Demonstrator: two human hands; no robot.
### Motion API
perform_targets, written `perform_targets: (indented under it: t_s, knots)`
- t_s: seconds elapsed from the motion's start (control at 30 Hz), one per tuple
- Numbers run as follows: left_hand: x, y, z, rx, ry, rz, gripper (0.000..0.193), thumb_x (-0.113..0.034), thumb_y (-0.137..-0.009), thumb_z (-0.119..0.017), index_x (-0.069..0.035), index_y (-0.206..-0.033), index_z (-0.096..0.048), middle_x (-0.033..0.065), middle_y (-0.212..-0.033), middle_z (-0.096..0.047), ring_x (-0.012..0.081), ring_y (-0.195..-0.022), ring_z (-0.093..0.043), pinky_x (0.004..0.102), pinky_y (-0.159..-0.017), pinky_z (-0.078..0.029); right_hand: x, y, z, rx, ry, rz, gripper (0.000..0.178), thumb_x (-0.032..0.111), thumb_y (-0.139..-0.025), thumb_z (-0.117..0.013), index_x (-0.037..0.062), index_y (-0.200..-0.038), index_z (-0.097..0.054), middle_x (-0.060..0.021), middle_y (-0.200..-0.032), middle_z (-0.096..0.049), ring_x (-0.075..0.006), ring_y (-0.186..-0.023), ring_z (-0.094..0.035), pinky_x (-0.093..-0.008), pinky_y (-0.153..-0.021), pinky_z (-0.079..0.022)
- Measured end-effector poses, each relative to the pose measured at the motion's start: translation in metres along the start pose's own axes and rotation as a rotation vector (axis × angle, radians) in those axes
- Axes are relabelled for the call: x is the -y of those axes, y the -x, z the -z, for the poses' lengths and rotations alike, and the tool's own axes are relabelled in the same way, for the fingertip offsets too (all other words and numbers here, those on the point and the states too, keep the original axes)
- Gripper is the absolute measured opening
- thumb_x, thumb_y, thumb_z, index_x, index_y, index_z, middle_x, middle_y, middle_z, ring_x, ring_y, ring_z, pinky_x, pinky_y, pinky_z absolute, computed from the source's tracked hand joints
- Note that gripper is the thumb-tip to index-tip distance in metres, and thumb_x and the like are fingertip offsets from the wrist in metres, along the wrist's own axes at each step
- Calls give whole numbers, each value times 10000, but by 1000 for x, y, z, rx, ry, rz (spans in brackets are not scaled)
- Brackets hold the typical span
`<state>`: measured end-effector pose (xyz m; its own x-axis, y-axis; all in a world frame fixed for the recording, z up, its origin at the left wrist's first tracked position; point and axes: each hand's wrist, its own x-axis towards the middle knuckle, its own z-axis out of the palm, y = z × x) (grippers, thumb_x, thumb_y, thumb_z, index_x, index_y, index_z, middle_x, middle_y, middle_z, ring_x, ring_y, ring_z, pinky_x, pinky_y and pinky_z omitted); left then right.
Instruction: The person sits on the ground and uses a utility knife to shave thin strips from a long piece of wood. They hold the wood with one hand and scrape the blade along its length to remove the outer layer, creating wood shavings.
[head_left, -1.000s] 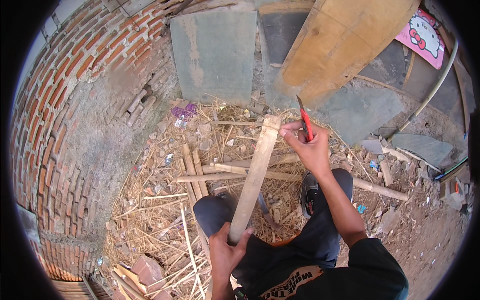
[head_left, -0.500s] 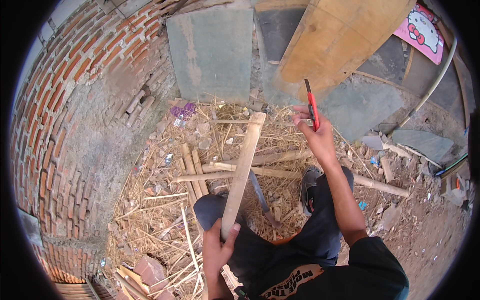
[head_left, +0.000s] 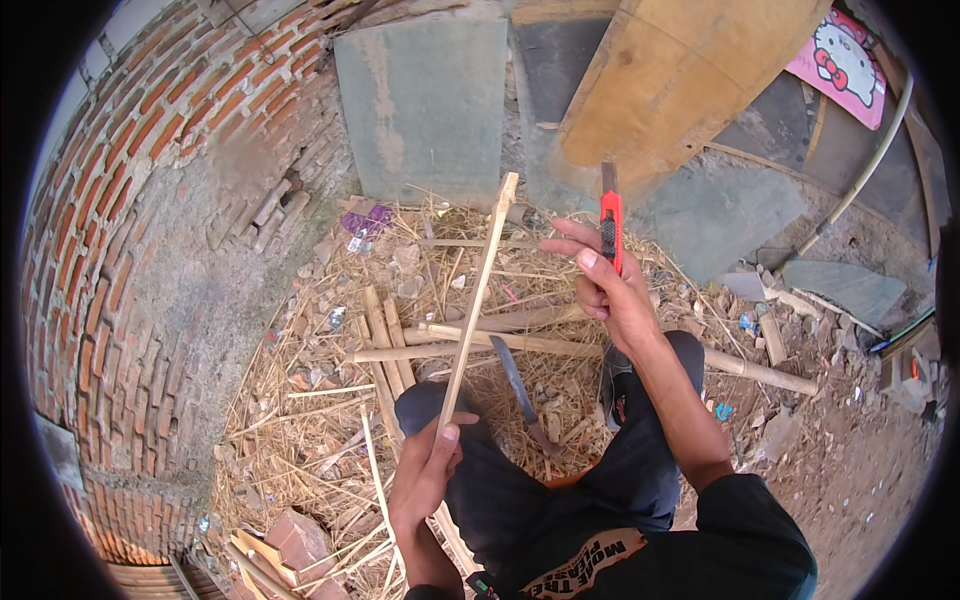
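My left hand is closed round the lower end of a split bamboo strip, which stands up at a slant with its narrow edge showing. To the right of its upper part, my right hand grips a red utility knife with its dark blade out and pointing away from me. Two fingers of that hand stretch toward the bamboo without touching it. Between my knees a machete with a dark blade lies on the littered ground.
Bamboo poles and split pieces lie across straw and rubble before me. A brick wall rises at the left. Grey boards and a tan plywood sheet lean at the back. A brick chunk sits lower left.
The bamboo strip has turned in my left hand from its broad face to its narrow edge, its tip higher. My right hand has shifted slightly left and nearer, rotating the knife upright.
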<state>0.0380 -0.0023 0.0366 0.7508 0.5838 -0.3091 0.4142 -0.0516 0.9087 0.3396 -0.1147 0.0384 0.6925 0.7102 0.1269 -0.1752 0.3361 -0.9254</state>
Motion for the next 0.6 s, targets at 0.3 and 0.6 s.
perform_targets:
  t_s: [0.3, 0.6]
  knots:
    - [-25, -17, -18, 102, -321, -154, 509, -417, -1122, -504, -9, -1378, -667, 53, -639, -542, 155, -592, -551, 319, -571, -431, -17, 8, -34, -12, -432, -107, 541, 387, -1113, -561, 31, -1514, -499, -87, -1138, -696, -1, -514, -286, -166, -434, -271]
    - [-24, 2, 10, -257, -414, -504, 1068, -719, -883, -752, -19, -1617, -417, 172, -1364, -626, 302, -1197, -672, 441, -998, -534, 3, -3, -11, -213, -498, 74, 413, 463, -1115, -533, 79, -1266, -557, 0, -957, -599, -32, -527, -299, -198, -453, -300]
